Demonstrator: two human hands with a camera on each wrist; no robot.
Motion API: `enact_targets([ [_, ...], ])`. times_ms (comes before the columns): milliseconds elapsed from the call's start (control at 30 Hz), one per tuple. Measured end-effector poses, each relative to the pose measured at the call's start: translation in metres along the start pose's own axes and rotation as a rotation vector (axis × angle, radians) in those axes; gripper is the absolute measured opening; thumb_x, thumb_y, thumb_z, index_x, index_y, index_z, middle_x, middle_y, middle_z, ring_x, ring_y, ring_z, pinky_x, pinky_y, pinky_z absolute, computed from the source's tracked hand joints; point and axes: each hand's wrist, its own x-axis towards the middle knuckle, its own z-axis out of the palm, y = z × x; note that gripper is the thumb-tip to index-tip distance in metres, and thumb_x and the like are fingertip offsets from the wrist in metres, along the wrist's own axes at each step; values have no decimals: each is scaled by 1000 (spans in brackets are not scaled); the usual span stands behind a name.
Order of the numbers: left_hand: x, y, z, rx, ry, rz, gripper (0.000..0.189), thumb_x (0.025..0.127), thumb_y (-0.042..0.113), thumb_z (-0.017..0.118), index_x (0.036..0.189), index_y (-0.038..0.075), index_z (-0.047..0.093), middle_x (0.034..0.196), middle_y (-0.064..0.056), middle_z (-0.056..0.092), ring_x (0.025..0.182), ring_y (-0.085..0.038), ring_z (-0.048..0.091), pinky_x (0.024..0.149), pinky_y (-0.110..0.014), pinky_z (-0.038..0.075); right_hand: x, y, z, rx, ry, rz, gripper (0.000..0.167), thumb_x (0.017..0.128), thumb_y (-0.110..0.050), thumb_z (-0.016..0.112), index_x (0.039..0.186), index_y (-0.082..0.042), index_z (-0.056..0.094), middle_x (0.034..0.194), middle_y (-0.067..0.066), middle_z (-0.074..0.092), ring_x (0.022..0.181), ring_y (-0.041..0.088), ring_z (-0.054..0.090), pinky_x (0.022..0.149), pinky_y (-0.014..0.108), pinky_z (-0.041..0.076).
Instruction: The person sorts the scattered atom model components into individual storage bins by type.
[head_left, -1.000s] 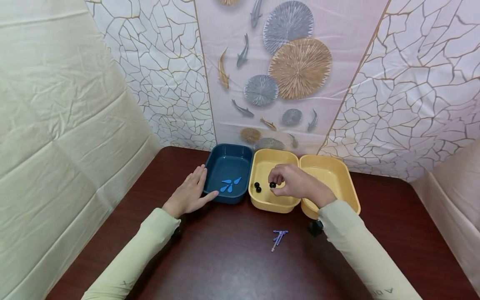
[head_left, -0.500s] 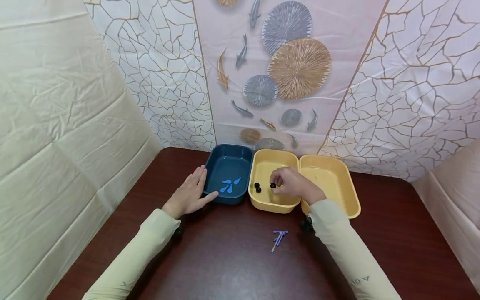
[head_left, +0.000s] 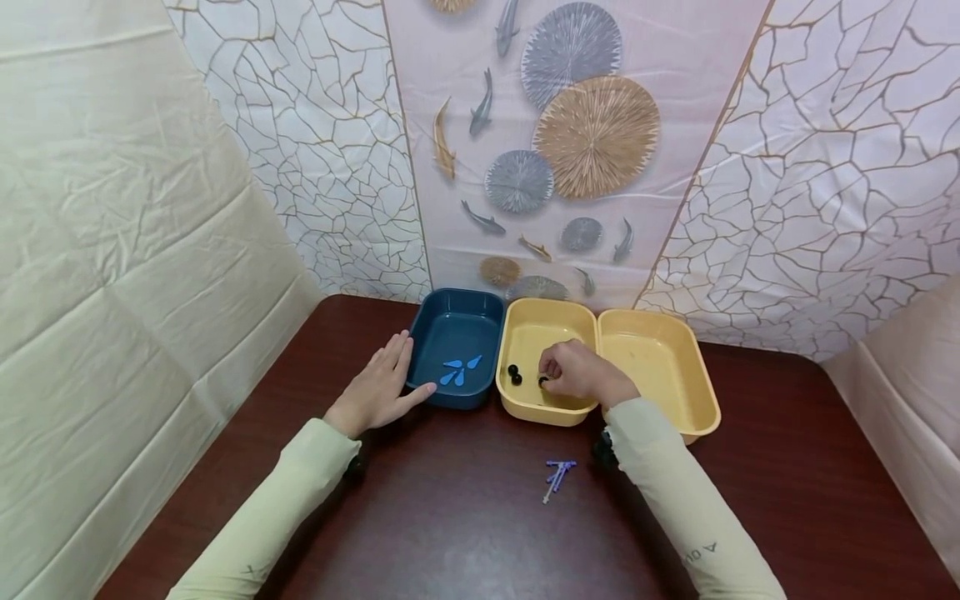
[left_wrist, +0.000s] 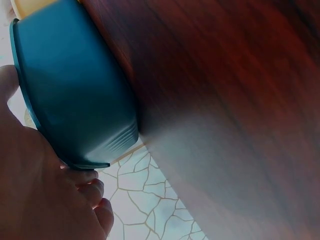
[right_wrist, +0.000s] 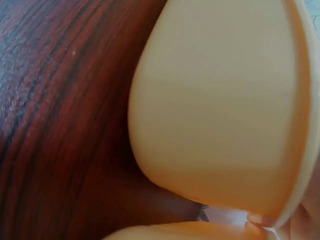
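Head view is showing the right hand (head_left: 577, 371) pinching a round black ball (head_left: 542, 382), which is sitting left of that hand, without a long axis, inside the middle yellow tray (head_left: 551, 416); two glossy beads (head_left: 513, 369) are lying farther left. The left hand (head_left: 378, 383), well apart, is resting straight-fingered against the smooth blue tray (head_left: 459, 400). Slim purple sticks (head_left: 558, 477) are lying nearer.
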Motion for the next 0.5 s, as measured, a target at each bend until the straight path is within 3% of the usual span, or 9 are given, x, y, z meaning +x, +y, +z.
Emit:
enact_targets([
  [233, -1, -3, 2, 1, -11, -4, 102, 103, 70, 43, 168, -3, 12, 178, -19, 8, 166, -38, 12, 134, -55, 18, -11, -12, -17, -17, 29, -41, 19, 88, -5, 80, 105, 1, 77, 101, 13, 78, 92, 23, 73, 85, 41, 63],
  [500, 0, -3, -1, -5, -15, 7, 101, 103, 68, 45, 168, -2, 11, 178, -19, 8, 166, -39, 12, 134, -56, 18, -40, -38, -49, -70, 27, -102, 17, 91, -9, 80, 106, -2, 76, 102, 12, 77, 92, 23, 73, 84, 40, 63],
])
